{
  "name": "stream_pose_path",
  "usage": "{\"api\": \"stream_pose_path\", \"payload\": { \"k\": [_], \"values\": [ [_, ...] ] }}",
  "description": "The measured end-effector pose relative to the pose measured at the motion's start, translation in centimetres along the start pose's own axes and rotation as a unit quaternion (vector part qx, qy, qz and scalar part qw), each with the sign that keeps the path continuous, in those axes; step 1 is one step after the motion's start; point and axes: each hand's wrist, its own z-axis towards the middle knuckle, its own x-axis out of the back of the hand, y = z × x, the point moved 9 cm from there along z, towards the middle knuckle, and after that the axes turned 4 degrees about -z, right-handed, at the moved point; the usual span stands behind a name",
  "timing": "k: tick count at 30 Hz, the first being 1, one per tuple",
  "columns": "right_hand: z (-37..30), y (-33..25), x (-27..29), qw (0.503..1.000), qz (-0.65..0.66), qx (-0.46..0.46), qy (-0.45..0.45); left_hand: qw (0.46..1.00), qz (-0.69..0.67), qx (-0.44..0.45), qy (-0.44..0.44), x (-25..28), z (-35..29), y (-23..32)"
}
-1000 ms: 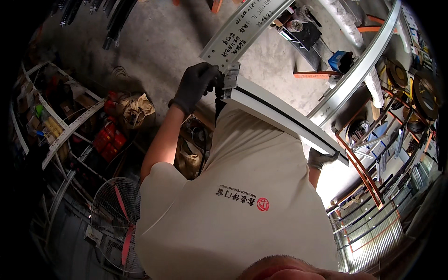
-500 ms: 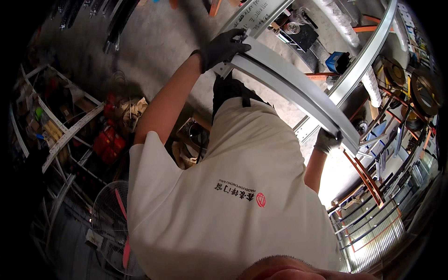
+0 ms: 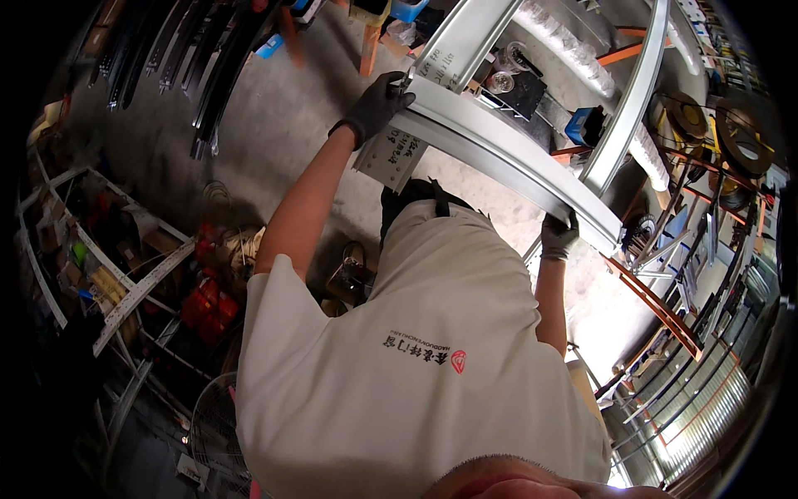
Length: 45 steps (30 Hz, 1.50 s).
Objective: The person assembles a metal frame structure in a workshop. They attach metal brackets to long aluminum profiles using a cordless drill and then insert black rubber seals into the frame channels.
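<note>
My left hand, in a dark glove, is closed around the left end of a long silver metal profile. Farther along, my right hand, in a grey and black glove, grips the near edge of that profile close to its right end. The profile runs across other silver bars: a wide bar with handwriting on the far side and another long bar to the right. A short profile end with holes and handwriting sticks out beneath it, near my left hand.
Dark profiles hang or lie at the far left. Racks with a red case stand on the left, above a fan. An orange beam and a blue bin are on the right.
The profile has shifted left and now lies more in line with the bars under it. Both hands have moved left with it, and the short written-on end shows more fully.
</note>
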Motion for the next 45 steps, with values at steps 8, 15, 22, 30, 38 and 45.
{"api": "stream_pose_path", "payload": {
  "k": [8,15,22,30,38,45],
  "values": [
    [-0.7,0.8,0.9,1.0,0.006,-0.013,0.028,0.993,0.096,-0.06,0.031,0.2,2.9,0.9],
    [-3.0,2.6,-2.8,0.992,0.098,-0.056,0.062,0.987,0.032,-0.156,0.032,0.0,5.4,1.6],
    [-1.2,1.2,-0.6,0.998,0.015,0.028,-0.049,0.968,-0.02,-0.247,0.032,-0.3,5.8,2.2],
    [-3.9,1.5,-5.1,0.999,0.023,-0.004,-0.045,0.99,-0.059,-0.12,0.034,1.9,0.9,1.1],
    [-5.5,0.7,-15.1,0.985,-0.099,-0.013,-0.139,0.953,-0.142,-0.102,0.247,6.2,-15.0,-3.8],
    [-4.7,8.4,-22.9,0.959,-0.124,-0.116,-0.228,0.887,-0.136,-0.082,0.433,11.6,-29.9,-5.0]
  ]
}}
